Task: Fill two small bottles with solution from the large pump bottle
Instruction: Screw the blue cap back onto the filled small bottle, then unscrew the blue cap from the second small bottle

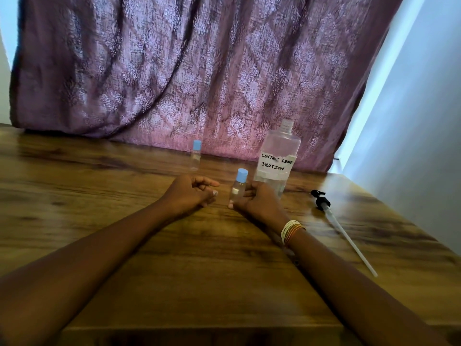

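Right hand (257,203) grips the capped small bottle (238,187) mid-desk (174,270); left hand (190,193) hovers loosely curled, grasping nothing. Steady the base, twist the blue cap (242,175) off upright.

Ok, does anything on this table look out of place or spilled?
The black pump lies on the wooden table right of the large bottle, whose neck stands open. No spill shows. Both small bottles are upright and capped.
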A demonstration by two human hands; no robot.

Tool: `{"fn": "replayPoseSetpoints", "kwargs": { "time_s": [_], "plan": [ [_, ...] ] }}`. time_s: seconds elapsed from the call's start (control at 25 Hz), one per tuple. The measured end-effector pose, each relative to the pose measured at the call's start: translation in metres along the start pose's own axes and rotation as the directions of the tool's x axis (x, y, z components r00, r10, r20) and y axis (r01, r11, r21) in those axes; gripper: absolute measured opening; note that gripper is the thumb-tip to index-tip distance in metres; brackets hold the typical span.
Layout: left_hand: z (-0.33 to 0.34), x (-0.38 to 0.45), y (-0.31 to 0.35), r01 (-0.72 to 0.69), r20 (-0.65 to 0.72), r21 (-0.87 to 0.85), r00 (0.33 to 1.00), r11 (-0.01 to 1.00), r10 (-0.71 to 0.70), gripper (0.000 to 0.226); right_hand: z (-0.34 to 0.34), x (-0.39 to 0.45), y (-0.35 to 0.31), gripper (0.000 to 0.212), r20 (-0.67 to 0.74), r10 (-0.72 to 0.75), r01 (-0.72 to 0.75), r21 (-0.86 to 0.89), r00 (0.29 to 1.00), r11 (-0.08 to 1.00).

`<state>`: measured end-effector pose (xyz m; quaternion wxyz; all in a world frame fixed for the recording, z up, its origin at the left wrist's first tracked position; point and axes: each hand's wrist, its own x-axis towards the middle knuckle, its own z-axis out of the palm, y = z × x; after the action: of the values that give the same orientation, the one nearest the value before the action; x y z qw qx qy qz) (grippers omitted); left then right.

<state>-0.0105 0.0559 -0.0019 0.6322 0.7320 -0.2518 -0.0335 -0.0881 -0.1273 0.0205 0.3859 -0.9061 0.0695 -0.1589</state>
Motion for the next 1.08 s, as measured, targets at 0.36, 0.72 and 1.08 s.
{"fn": "replayPoseSetpoints", "kwargs": {
  "time_s": [0.36,0.72,1.08],
  "plan": [
    [-0.043,0.019,-0.016,0.075,-0.235,0.048,0.97,0.996,-0.062,0.009,0.043,-0.027,-0.049,0.024,0.3,-0.005,0.026,-0.067,0.954,0.997],
    [-0.056,0.036,-0.034,0.124,-0.363,-0.036,0.923,0.992,-0.129,0.026,0.116,0.118,-0.076,0.063,-0.076,0.275,-0.248,0.257,0.959,0.934],
    [-0.053,0.033,-0.027,0.089,-0.367,-0.094,0.923,0.992,-0.118,0.021,0.12,0.102,-0.06,0.014,-0.105,0.058,-0.029,0.262,0.993,0.965]
  ]
}}
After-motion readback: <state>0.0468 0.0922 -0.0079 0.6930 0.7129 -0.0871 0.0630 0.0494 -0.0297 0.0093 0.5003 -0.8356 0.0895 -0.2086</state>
